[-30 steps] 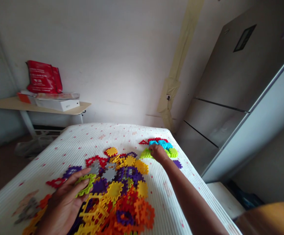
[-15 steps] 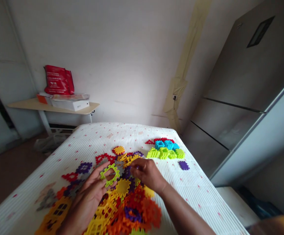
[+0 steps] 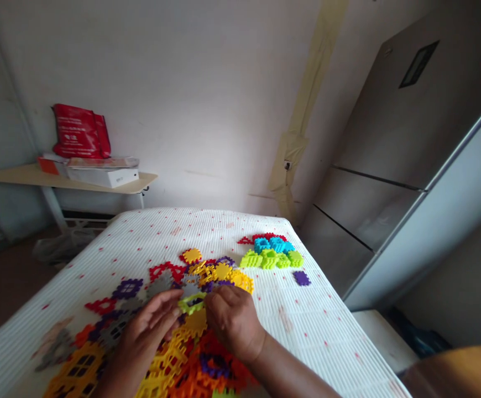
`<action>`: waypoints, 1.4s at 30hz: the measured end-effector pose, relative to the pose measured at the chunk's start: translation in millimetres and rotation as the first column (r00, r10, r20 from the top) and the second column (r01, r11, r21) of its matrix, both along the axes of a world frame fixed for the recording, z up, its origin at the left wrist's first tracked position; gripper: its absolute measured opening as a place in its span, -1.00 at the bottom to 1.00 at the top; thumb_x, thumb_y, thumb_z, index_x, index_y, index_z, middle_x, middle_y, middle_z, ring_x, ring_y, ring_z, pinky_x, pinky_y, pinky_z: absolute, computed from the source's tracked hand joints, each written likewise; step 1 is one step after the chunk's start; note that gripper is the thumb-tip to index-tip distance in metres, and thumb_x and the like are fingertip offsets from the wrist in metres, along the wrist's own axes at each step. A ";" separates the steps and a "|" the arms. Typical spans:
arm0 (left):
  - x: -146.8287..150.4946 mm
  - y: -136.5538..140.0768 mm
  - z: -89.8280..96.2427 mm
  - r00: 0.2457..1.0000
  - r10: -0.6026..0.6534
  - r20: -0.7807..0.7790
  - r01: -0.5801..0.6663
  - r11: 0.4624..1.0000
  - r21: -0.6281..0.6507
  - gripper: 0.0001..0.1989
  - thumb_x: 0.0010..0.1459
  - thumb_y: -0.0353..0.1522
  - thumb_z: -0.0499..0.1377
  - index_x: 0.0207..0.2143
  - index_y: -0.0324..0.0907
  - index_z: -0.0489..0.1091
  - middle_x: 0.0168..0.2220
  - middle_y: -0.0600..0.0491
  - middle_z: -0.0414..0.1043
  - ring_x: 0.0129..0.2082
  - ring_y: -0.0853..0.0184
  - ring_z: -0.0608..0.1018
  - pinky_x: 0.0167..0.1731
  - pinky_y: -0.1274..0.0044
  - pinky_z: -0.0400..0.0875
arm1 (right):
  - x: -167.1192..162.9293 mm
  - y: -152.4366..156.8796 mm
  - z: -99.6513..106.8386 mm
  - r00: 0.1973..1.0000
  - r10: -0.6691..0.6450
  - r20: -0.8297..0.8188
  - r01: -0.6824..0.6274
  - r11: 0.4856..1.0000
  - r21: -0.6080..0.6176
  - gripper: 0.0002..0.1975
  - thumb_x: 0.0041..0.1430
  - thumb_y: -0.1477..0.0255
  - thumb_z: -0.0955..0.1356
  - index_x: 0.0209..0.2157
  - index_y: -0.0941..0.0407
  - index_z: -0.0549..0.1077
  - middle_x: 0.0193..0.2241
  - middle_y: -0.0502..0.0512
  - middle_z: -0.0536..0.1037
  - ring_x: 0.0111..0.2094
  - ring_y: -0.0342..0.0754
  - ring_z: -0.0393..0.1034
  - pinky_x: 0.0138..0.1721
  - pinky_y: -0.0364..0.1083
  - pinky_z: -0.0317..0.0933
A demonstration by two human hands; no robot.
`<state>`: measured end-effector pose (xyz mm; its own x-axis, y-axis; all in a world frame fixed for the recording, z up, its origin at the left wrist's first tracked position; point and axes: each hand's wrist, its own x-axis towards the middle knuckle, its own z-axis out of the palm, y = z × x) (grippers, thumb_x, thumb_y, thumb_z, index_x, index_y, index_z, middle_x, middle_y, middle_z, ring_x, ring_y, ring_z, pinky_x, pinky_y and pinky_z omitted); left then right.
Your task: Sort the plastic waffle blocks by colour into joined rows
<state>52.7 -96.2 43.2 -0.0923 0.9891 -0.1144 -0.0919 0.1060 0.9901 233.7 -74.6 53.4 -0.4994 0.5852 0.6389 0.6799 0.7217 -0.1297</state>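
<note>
The right hand (image 3: 234,320) moved closer; it and the left hand (image 3: 151,323) both pinch one light-green, bumpy-edged plastic frame (image 3: 186,307).

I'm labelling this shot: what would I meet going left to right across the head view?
Red bag → left hand → lime-green piece → right hand → lone purple piece → refrigerator.

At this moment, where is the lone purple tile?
In the head view, the purple tile lies right of centre on the cloth, in front of the rightmost lime-green stack.
</note>
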 end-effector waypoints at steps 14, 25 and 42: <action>3.4 2.2 -5.1 0.998 0.058 0.022 -0.058 0.998 -0.005 -0.66 -0.20 -0.14 0.32 -0.46 -0.19 0.39 -0.69 0.16 0.35 -0.67 0.47 0.31 -0.65 0.64 0.14 | 3.1 -14.5 -12.3 0.979 0.061 -0.194 -0.103 0.972 -0.212 -0.84 0.18 0.43 0.24 -0.20 0.13 0.38 -0.33 0.11 0.48 -0.30 -0.07 0.37 -0.27 -0.13 0.27; 20.8 -4.9 0.0 0.997 0.078 -0.006 -0.078 0.995 0.059 -0.60 -0.29 -0.07 0.34 -0.45 -0.14 0.44 -0.62 0.14 0.41 -0.62 0.41 0.38 -0.57 0.59 0.29 | 5.8 -20.2 -4.0 0.959 -0.180 -0.220 0.094 0.931 -0.353 -0.66 0.05 0.23 0.36 -0.16 0.10 0.40 -0.35 0.08 0.50 -0.34 -0.03 0.38 -0.35 -0.12 0.25; 16.7 -6.4 10.4 0.975 0.221 0.004 -0.221 0.975 0.034 -0.53 -0.34 -0.03 0.33 -0.42 -0.15 0.46 -0.63 0.13 0.41 -0.63 0.40 0.36 -0.68 0.61 0.18 | 119.3 84.6 -8.7 0.517 -0.836 0.183 0.854 0.488 -0.183 -0.71 0.16 0.26 0.29 -0.20 0.16 0.47 -0.29 0.20 0.55 -0.20 0.06 0.38 -0.27 -0.07 0.09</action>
<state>69.4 -102.6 53.6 -0.3088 0.9477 -0.0811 -0.1098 0.0492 0.9927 353.0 10.0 44.8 0.2817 0.8634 0.4187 0.9595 -0.2488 -0.1324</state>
